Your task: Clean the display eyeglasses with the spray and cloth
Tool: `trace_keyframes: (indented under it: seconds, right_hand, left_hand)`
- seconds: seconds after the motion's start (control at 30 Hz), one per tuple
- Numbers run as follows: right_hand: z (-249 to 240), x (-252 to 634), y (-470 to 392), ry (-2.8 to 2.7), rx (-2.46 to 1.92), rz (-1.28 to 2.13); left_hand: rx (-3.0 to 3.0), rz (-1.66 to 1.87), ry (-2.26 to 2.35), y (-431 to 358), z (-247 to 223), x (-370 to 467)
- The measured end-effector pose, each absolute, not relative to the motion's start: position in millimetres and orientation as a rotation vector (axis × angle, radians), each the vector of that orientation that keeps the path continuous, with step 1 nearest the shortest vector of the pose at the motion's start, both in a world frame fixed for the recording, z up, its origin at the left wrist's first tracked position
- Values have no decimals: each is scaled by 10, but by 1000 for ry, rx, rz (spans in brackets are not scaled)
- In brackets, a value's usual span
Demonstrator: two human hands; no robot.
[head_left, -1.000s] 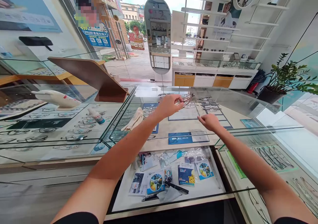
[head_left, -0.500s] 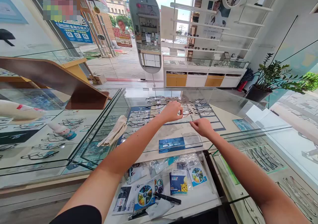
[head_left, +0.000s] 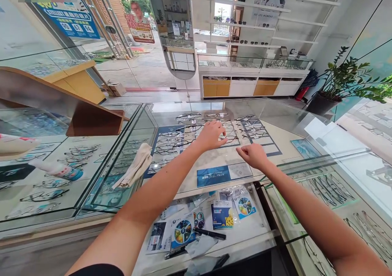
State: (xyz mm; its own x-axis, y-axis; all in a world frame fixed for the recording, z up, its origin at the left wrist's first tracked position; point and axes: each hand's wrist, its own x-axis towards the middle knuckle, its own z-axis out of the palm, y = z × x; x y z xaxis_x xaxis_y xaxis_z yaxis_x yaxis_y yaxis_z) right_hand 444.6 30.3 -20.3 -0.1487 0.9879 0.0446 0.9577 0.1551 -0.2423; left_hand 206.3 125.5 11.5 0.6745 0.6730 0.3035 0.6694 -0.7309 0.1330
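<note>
We hold our left hand (head_left: 224,136) partly open beside thin-framed glasses (head_left: 233,139), our right hand (head_left: 253,156) curled closed, nearer.

"What gets cut off?"
"The mirror's (head_left: 177,31) top and the wooden stand's (head_left: 94,119) left end."
"Can you read the blue card (head_left: 212,175)?"
"No, its small print is too tiny. The left hand (head_left: 211,136) also hides some glasses (head_left: 190,127)."

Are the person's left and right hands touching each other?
Apart. The head view shows a visible gap between the left hand's fingertips and the right hand.
</note>
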Motion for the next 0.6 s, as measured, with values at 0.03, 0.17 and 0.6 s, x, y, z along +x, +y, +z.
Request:
trace_keyframes:
  seconds: [0.03,0.17,0.6]
  right_hand:
    - [-203,4445,301,-2229,-1914,234]
    - [-205,4448,301,-2214,-1935,229]
    - [-200,4411,325,-2174,-1968,183]
  left_hand:
    - [2852,576,1180,1261,110,2059]
    - [2760,757,1315,1296,71,2074]
    - [2561,700,1439,1432,23,2155]
